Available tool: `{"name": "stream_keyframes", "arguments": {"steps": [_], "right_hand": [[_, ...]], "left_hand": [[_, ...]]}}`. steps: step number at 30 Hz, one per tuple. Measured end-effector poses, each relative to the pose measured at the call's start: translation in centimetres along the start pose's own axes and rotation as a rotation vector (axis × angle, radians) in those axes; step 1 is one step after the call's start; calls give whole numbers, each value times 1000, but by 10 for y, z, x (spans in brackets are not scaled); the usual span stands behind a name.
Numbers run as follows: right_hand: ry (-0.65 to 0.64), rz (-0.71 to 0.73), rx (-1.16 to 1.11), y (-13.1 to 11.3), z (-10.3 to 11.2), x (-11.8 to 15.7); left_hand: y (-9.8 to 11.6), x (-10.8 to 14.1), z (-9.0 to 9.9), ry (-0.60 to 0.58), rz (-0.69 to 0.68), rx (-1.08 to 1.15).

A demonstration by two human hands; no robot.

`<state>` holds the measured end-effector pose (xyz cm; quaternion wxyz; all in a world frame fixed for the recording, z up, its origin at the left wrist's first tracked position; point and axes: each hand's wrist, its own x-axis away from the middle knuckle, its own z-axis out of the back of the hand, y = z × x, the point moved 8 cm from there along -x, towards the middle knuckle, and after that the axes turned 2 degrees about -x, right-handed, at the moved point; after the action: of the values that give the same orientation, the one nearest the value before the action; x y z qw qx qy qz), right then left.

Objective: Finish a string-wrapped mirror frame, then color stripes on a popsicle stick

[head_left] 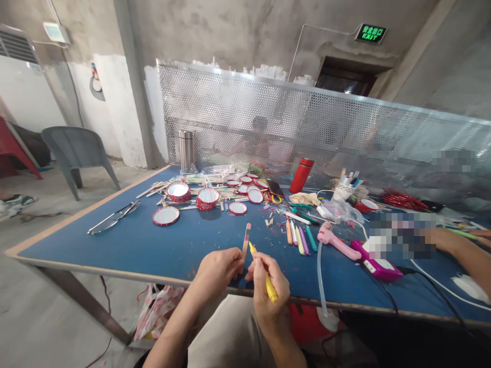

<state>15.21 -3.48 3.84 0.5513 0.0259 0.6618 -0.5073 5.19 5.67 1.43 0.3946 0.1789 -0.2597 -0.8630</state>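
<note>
My left hand (222, 267) is closed around the lower end of a flat wooden craft stick (246, 240), which stands up from my fingers with coloured bands on its upper part. A yellow marker (270, 284) sits in the closed fingers of my right hand (273, 283). Its tip points up and left, right beside the stick; whether it touches, I cannot tell. Both hands are at the table's front edge. To their right lies a row of coloured markers (301, 239), and further right a pink hot glue gun (341, 242) with a clear glue stick hanging from it.
Round red-rimmed discs (208, 198) and loose wooden sticks cover the back of the blue table (126, 250). Glasses (115, 219) lie at left. A red bottle (302, 176), a steel flask (186, 150) and a purple power strip (378, 263) stand around. Another person's arm (458, 253) reaches in at right.
</note>
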Motion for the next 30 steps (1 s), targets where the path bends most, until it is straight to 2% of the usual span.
{"name": "stream_keyframes", "arguments": {"steps": [8,20,26,30], "right_hand": [[-22,32,-38,8,-3,6],[28,-69,-70,9,-1,3],[5,-28,-86,10,-4,5],[37,-77,-99,12,-3,4]], "left_hand": [[0,1,0,4,20,-36],[0,1,1,0,3,10],[1,0,0,5,-14,30],[0,2,2,10,-16,57]]}}
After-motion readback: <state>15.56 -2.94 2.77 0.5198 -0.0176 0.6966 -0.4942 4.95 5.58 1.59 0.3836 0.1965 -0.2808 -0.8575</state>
